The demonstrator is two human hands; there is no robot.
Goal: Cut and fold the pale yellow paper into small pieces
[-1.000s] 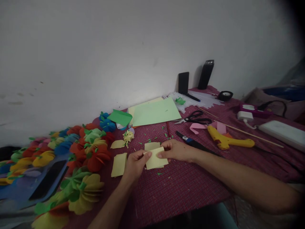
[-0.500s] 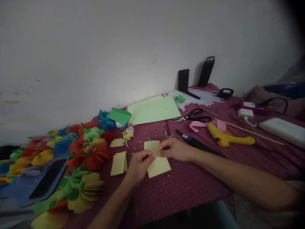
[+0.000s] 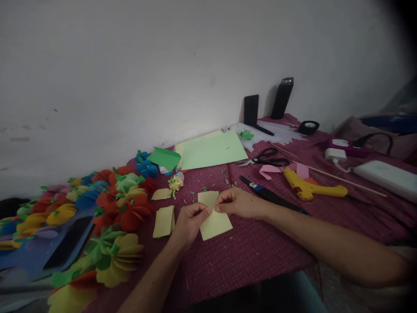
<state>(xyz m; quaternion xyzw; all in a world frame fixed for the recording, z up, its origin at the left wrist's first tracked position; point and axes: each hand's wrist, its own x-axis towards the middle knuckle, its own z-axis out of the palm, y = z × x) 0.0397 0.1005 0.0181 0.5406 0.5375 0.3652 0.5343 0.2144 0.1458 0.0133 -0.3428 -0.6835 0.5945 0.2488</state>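
A pale yellow sheet of paper (image 3: 216, 227) lies between my hands on the tablecloth. My left hand (image 3: 190, 224) pinches it from the left, thumb and forefinger closed near its middle. From the right, my right hand (image 3: 237, 202) does the same, its fingertips almost meeting the left ones. My fingers cover the exact spot they grip. Left of my left hand sits a small stack of yellow paper pieces (image 3: 163, 222). Behind that stack are a yellow leaf-shaped cutout (image 3: 161, 194) and a bunch of thin yellow paper strips (image 3: 176, 184).
Many colourful paper flowers (image 3: 132, 213) crowd the left side. Light green paper (image 3: 213, 150) lies at the back. To the right are black-handled scissors (image 3: 269, 161), a black-and-blue cutter (image 3: 272, 195), a yellow glue gun (image 3: 312, 190) and a wooden stick (image 3: 339, 178). Green scraps dot the cloth.
Hands and yellow paper stay almost in place, both still pinching near its middle. The view has shifted very slightly, moving the left-side things a little to the right.
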